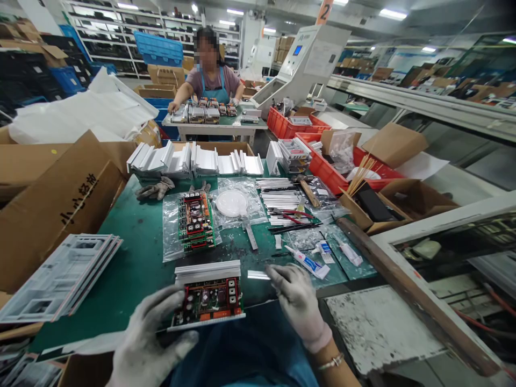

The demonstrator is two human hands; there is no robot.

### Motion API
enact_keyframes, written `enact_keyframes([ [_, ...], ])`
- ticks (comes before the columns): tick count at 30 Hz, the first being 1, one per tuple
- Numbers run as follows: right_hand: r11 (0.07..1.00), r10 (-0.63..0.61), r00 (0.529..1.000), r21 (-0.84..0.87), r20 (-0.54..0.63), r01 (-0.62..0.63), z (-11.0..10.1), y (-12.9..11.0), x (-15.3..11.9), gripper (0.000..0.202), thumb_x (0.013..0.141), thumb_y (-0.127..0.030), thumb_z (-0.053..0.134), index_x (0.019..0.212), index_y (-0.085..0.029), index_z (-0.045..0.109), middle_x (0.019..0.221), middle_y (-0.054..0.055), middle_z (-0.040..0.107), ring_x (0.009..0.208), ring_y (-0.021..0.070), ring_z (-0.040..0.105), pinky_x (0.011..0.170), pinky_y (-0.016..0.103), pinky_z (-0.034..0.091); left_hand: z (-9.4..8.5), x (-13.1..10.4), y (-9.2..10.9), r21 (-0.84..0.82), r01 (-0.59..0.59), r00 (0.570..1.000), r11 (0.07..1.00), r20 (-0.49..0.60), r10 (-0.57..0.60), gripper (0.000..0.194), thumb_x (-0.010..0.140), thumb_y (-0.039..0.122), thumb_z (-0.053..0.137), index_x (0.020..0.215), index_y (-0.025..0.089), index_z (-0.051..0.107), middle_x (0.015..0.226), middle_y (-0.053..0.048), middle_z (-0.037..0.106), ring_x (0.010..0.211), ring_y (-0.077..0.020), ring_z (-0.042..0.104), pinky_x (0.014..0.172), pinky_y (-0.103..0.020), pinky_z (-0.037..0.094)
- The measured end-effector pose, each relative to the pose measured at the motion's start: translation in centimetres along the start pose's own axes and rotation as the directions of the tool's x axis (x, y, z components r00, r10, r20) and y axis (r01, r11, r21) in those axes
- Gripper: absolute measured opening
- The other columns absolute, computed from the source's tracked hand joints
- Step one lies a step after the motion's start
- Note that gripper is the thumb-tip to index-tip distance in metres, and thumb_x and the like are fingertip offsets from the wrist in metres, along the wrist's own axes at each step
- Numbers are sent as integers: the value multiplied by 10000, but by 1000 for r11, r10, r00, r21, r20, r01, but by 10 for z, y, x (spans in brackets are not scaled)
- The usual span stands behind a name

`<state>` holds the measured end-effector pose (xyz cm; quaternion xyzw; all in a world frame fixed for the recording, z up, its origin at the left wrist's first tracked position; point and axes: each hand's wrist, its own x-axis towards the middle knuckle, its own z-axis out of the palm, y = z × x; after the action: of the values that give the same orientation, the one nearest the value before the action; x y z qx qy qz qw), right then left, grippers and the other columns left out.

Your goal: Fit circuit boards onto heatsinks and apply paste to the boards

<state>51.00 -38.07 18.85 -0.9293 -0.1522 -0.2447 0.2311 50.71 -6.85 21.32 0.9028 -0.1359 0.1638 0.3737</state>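
Observation:
In front of me lies a circuit board (212, 298) with red and orange parts, set in a white metal heatsink housing (207, 271). My left hand (151, 333), in a pale work glove, curves around the housing's left end, with fingers over the board's edge and thumb below. To the right, my gloved right hand (296, 301) has its fingertips together at the end of a thin silver strip (258, 275). The fingers partly hide that strip's end. Beyond the housing, a stack of circuit boards (196, 220) rests on clear plastic.
White heatsink profiles (193, 161) line the table's back. A round white lid (231, 203), metal strips (282, 201), pliers (296, 215), a hammer (309, 192) and glue tubes (308, 262) lie beyond my hands. Plastic frames (60, 274) are stacked left. A co-worker (212, 80) stands at another table.

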Motion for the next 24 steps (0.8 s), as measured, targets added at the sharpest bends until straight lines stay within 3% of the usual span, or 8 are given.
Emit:
enact_keyframes([
  [3, 999, 17, 997, -29, 69, -15, 9, 13, 1, 462, 897, -74, 501, 1276, -308, 624, 1057, 42, 718, 935, 208, 630, 892, 410, 481, -4, -3, -32, 56, -30, 999, 998, 43, 28, 571, 759, 624, 686, 1215, 294, 590, 1456, -82, 491, 1278, -347, 536, 1009, -477, 532],
  [8, 999, -30, 992, -7, 120, 31, 16, 11, 6, 488, 890, -59, 552, 1301, -317, 600, 1040, 27, 722, 923, 203, 638, 908, 415, 463, 3, -16, -62, 106, -5, 986, 994, 163, -13, 604, 753, 529, 695, 1285, 289, 540, 1550, -97, 373, 1351, -368, 447, 1039, -498, 501],
  [18, 997, -56, 993, 52, 104, 51, 17, 10, 13, 431, 880, -48, 542, 1219, -298, 634, 1047, 25, 731, 930, 196, 652, 931, 410, 457, 0, 0, -48, 249, 73, 955, 966, 262, -140, 499, 618, 419, 738, 1078, 245, 656, 1295, -76, 651, 1276, -352, 536, 999, -446, 539],
  [24, 984, -49, 997, 172, 64, 37, 20, 4, 23, 232, 875, -39, 550, 980, -231, 630, 984, 16, 747, 896, 184, 676, 939, 401, 451, 1, -1, -46, 263, 68, 956, 962, 259, -139, 507, 636, 470, 732, 1086, 251, 653, 1273, -68, 665, 1286, -345, 529, 986, -432, 548],
])
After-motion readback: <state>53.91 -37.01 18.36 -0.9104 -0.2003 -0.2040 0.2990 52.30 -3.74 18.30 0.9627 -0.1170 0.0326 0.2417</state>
